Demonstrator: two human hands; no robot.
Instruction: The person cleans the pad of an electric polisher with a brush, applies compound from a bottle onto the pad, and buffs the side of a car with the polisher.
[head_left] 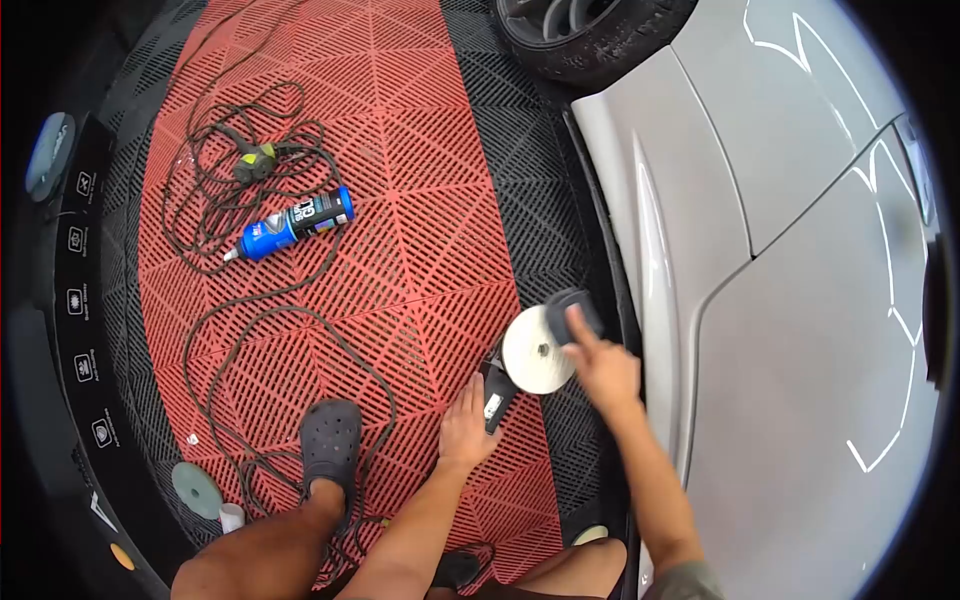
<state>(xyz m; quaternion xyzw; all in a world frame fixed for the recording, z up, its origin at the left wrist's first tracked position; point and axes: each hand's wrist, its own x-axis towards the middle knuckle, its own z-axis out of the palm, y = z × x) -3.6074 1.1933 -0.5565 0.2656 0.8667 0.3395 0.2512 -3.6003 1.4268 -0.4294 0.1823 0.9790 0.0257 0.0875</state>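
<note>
My left hand (pixel 466 428) is wrapped over the black body of a polisher (pixel 500 392), which rests low over the floor mats. Facing up at me is the polisher's round white pad (pixel 528 352), with a dark hole at its centre. My right hand (pixel 606 372) grips a dark grey block (pixel 573 312), slightly blurred, at the pad's right edge. The block overlaps the pad in view; its underside is hidden, so I cannot make out whether it is a brush or a sponge.
A silver car (pixel 800 330) with a tyre (pixel 600 50) stands at right. On the red mats (pixel 400 200) lie a blue bottle (pixel 295 223), a tangled cable (pixel 215 150) and a cable connector (pixel 255 163). A green pad (pixel 196 490) sits near my clog-covered foot (pixel 330 440).
</note>
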